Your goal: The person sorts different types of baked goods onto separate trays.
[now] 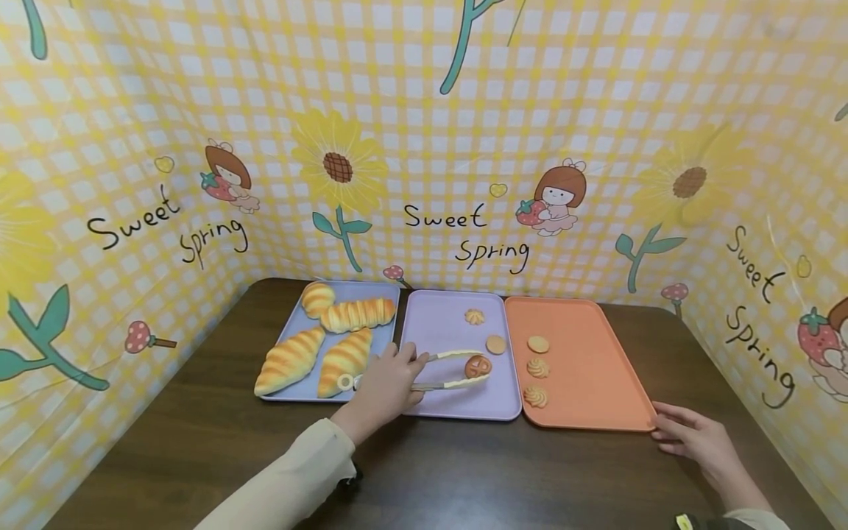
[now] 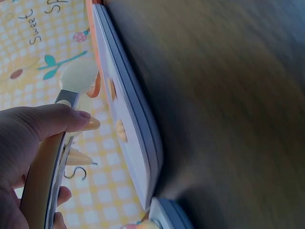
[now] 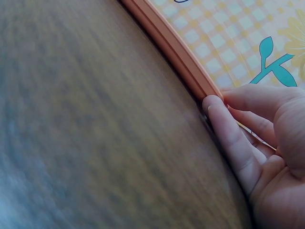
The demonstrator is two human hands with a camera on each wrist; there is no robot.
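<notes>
My left hand (image 1: 391,379) grips a pair of tongs (image 1: 433,386) over the lilac tray (image 1: 437,316). Between the tong tips is a brown pretzel-shaped cookie (image 1: 478,366); in the left wrist view it is partly hidden behind a pale tip. A star-shaped cookie (image 1: 474,316) and a round flat cookie (image 1: 495,344) lie on the lilac tray. At the near right corner of the orange tray (image 1: 583,353), my right hand (image 1: 695,442) pinches the rim between thumb and fingers. That tray bears a round cookie (image 1: 539,344) and two swirled cookies (image 1: 537,368).
On the left stands a blue tray (image 1: 391,294) with several breads (image 1: 358,314), partly behind my left hand. The three trays stand side by side on a dark wooden table (image 1: 437,471). A checked yellow cloth (image 1: 424,132) hangs behind and at both sides.
</notes>
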